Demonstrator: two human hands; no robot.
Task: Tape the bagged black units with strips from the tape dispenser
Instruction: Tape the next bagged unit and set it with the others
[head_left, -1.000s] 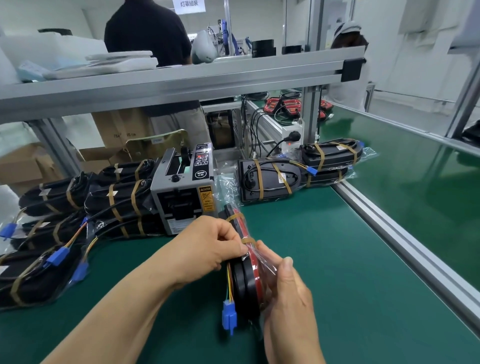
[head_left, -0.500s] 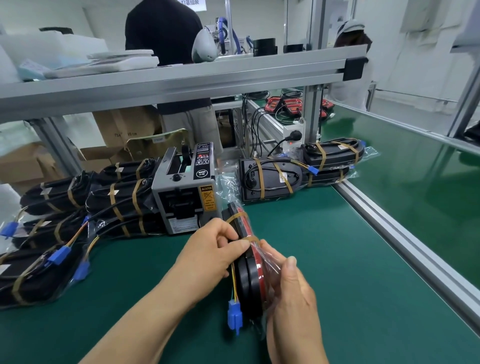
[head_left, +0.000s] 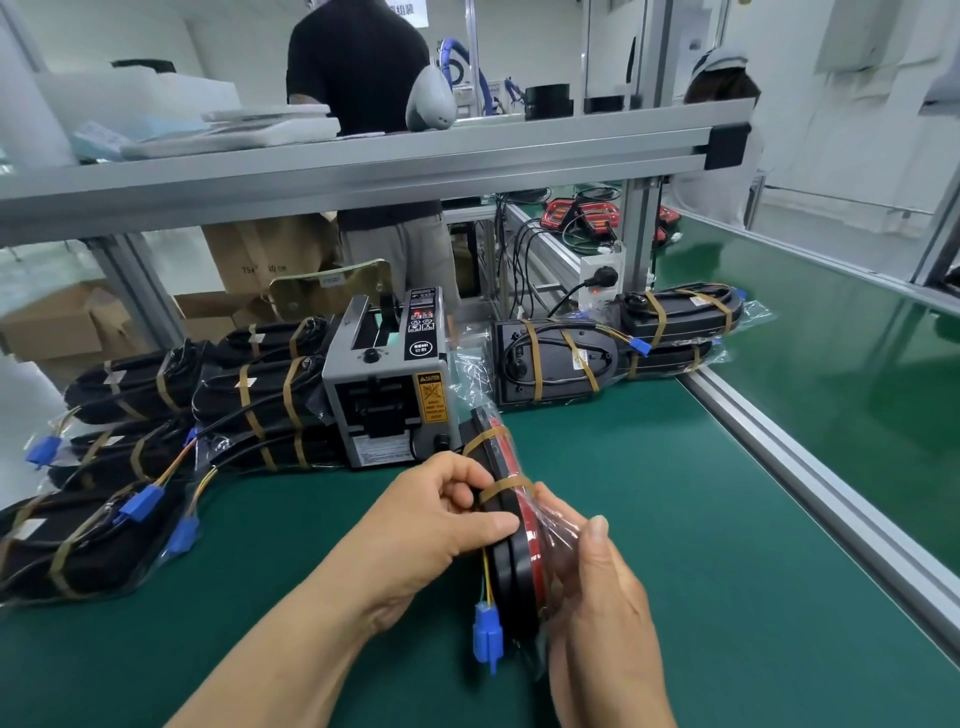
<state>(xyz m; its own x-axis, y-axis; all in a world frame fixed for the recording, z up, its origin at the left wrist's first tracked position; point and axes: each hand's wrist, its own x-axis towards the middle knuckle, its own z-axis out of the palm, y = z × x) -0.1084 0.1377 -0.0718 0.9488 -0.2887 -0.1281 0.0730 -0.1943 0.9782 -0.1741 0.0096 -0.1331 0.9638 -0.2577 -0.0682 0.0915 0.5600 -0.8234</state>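
A bagged black unit (head_left: 511, 561) with a red face stands on edge on the green mat, two brown tape strips (head_left: 506, 488) around it and a blue connector (head_left: 487, 636) hanging from its near end. My left hand (head_left: 441, 514) grips its left side, fingers and thumb curled at the nearer strip. On the right, my right hand (head_left: 602, 597) holds the unit through the clear bag. The grey tape dispenser (head_left: 387, 395) stands just behind the unit.
Several taped bagged units (head_left: 156, 447) are piled left of the dispenser, and more lie at the back right (head_left: 613, 348). An aluminium rail (head_left: 810, 467) borders the conveyor belt on the right. A shelf beam crosses overhead. A person in black stands behind the bench.
Both hands stay on the unit. My left thumb has slid along the nearer tape strip; the unit has barely shifted.
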